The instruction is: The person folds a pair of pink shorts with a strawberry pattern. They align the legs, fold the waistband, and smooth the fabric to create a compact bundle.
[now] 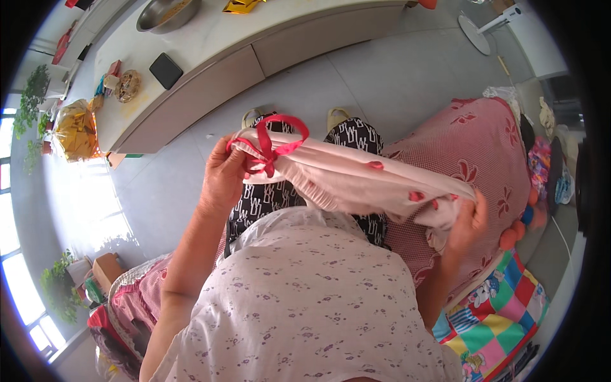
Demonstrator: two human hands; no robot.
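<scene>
2 hands (223, 167) (468, 223) gripping opp. ends, pale garment (356, 181) stretched btwn, red ribbon (270, 155) nr L

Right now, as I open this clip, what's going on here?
A person, apparently seated, holds a pale pink cloth stretched between both hands above the lap. The left hand grips the end by the red ribbon, which is looped; the right hand grips the other end, where the fabric bunches and hangs. Beside them lies a pink patterned cover; ahead is a pale counter with a metal bowl.
</scene>
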